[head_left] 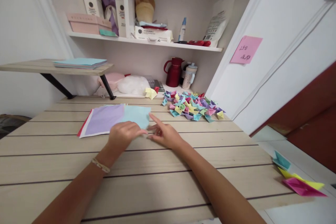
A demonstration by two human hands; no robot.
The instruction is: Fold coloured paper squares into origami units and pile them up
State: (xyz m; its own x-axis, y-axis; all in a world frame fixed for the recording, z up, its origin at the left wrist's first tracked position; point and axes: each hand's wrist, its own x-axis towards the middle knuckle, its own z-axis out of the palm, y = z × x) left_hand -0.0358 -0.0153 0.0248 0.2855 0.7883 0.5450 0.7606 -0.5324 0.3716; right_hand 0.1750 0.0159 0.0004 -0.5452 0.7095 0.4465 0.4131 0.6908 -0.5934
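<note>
A stack of coloured paper sheets [105, 120] lies on the pale wooden table [157, 168], with a purple sheet on top and a light blue sheet [136, 114] slid off to its right. My left hand [123, 134] rests on the near edge of the light blue sheet, fingers curled down on it. My right hand [164, 133] is just right of it, with the index finger stretched out to touch the sheet's right corner. A pile of small folded paper boats [193, 106] in many colours lies further back to the right.
A single yellow folded boat [151, 93] sits behind the sheets. A red jug [173, 72] and a white cup [189, 76] stand at the back wall. Three folded boats [296, 178] lie off the table's right edge. A raised shelf [52, 66] holds paper at left.
</note>
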